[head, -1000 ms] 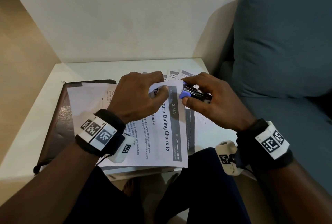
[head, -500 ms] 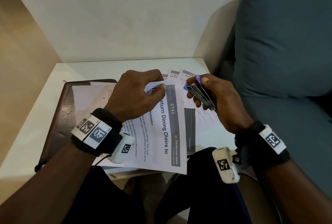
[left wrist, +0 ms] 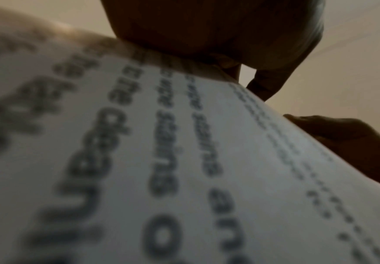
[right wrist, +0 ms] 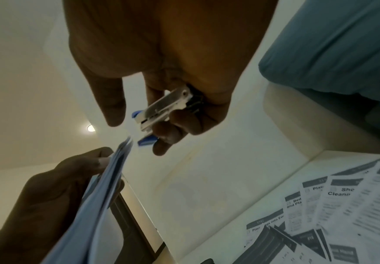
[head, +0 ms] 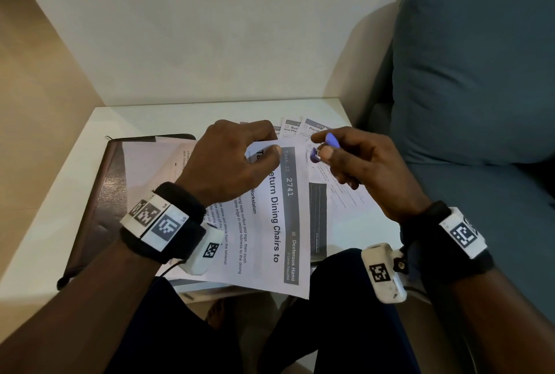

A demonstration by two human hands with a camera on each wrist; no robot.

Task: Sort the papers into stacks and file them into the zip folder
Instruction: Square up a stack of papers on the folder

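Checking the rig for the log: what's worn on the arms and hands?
Bare forearms, no sleeves or gloves. Each wrist carries a black band with white plates bearing square black-and-white markers: left band, right band. A white marked camera pod hangs under each: left pod, right pod. A thin black cable trails from the left.

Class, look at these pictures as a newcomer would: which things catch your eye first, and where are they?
The left hand pinches a printed sheet by its top corner, mid-table. Just right of it, the right hand holds a small blue stapler, its mouth beside that corner. A brown folder lies on the table's left, under papers.
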